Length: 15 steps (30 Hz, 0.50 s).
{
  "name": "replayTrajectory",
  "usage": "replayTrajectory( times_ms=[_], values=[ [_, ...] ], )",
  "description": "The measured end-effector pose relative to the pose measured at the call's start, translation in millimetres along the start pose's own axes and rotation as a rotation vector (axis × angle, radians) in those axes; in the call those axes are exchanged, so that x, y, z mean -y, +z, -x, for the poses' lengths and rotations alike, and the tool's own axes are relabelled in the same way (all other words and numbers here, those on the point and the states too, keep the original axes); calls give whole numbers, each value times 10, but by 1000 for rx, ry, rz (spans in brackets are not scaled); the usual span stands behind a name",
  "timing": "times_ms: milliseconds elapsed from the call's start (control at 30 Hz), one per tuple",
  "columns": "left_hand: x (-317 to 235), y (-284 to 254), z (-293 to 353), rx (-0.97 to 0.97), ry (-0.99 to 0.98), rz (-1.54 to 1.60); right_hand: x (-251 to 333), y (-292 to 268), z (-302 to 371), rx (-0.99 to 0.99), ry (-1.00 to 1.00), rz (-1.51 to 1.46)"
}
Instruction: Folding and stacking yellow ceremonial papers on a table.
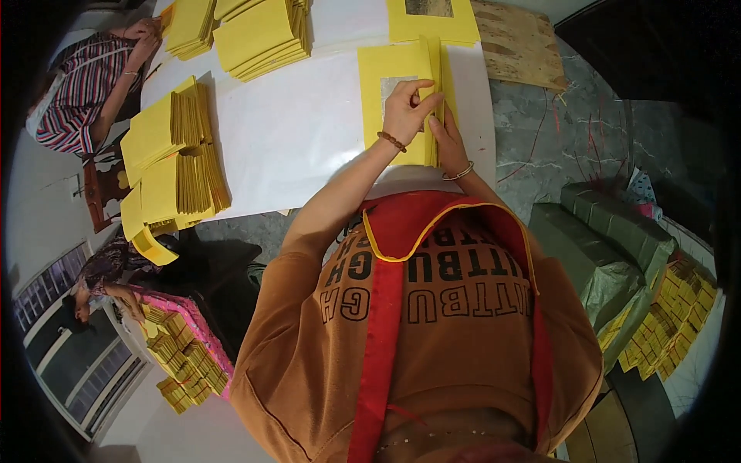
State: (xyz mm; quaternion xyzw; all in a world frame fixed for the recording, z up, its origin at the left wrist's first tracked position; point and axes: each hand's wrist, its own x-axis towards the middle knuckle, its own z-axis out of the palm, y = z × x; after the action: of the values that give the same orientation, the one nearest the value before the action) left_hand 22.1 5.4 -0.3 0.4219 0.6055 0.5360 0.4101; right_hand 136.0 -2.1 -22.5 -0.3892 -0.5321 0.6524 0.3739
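I am looking down from the head camera at a white table (309,131). My left hand (407,108) rests on a yellow sheet (386,77) at the table's near edge, fingers curled and pinching a folded strip of the sheet's right side. My right hand (448,139) lies just beside it, fingers flat and pressing on the same fold, holding nothing else as far as I can tell. The sheet has a pale grey square in its middle, partly hidden by the left hand. Each wrist wears a bracelet.

Beyond it, at the far edge, lies a second yellow sheet (432,23). Stacks of yellow paper (262,35) sit at the far left of the table, and fanned bundles (177,154) lie along its left edge. Another person in a striped top (81,89) sits at the far left corner, hands on a stack. At lower left a third person bends over more yellow bundles (185,359). To the right, on the floor, green wrapped bales (610,247) stand beside loose yellow bundles (671,316).
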Motion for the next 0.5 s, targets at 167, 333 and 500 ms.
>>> replayTrajectory(
  times_ms=[167,333,500],
  values=[
    [42,-17,-21,7,46,-37,-41,-14,-7,-14,-15,43],
    [-33,-32,-4,46,-45,80,-17,-25,3,-5,44,-77],
    [-48,-32,10,47,-89,119,6,-25,5,-1,11,-25]
  ],
)
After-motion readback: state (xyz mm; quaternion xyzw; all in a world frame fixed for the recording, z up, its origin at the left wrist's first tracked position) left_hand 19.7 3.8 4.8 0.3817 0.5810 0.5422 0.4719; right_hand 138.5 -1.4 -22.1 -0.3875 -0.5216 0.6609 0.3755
